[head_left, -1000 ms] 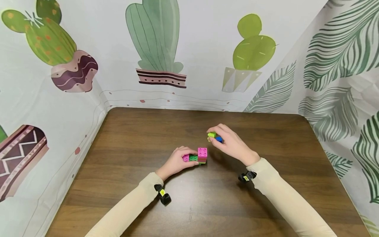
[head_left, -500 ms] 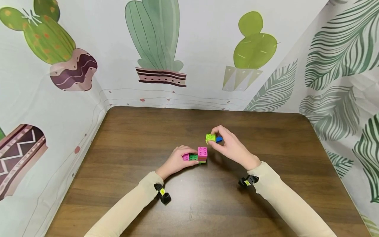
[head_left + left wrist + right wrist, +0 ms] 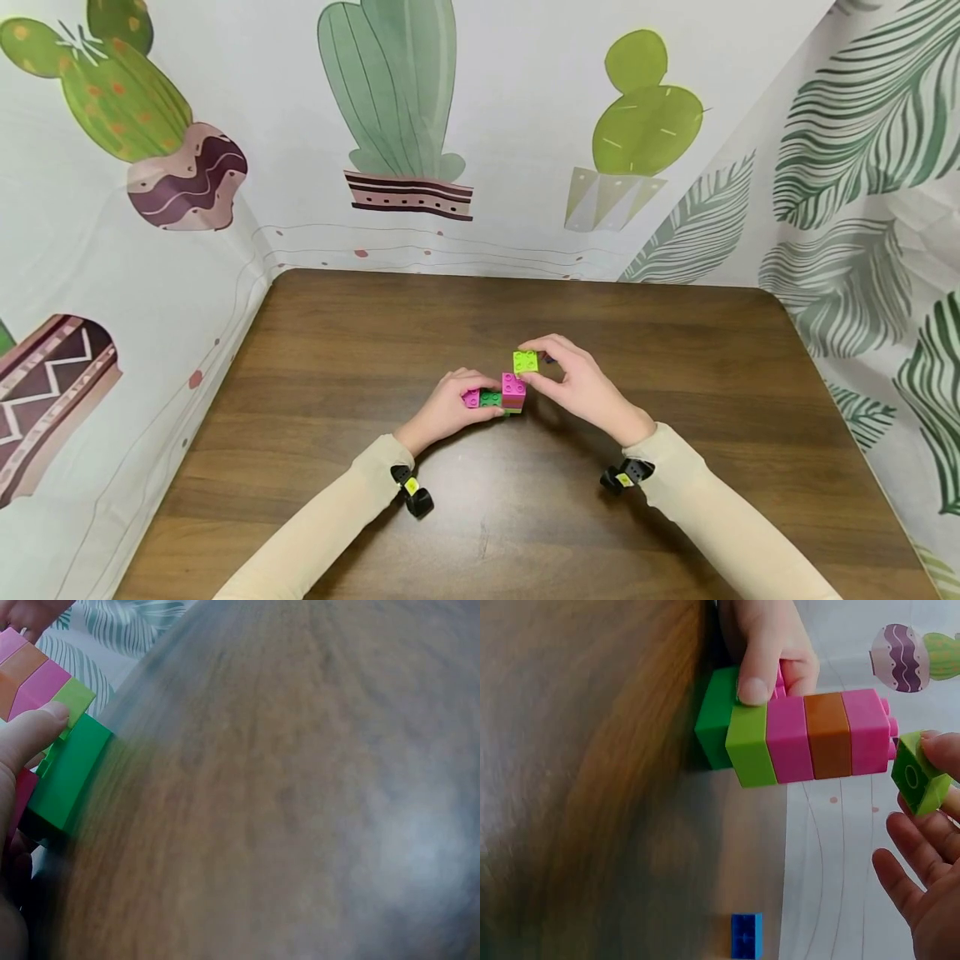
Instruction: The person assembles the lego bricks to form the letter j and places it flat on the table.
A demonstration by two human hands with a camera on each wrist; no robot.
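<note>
Left hand (image 3: 448, 407) grips stacked plastic brick tower (image 3: 504, 394) (green, lime, pink, orange, pink top) at table (image 3: 675, 350) centre, thumb on lime layer. Right hand (image 3: 581, 385) pinches small lime-green plastic brick (image 3: 525, 361) just beyond tower's pink top, slightly right. Small blue brick (image 3: 746, 935) lies on table, far side of right hand.

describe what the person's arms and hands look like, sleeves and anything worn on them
Both arms wear long, close-fitting cream sleeves reaching the wrists. The left hand and right hand are bare, without gloves. Each wrist carries a small black strapped-on device with a yellow-green marking; the right one matches.
</note>
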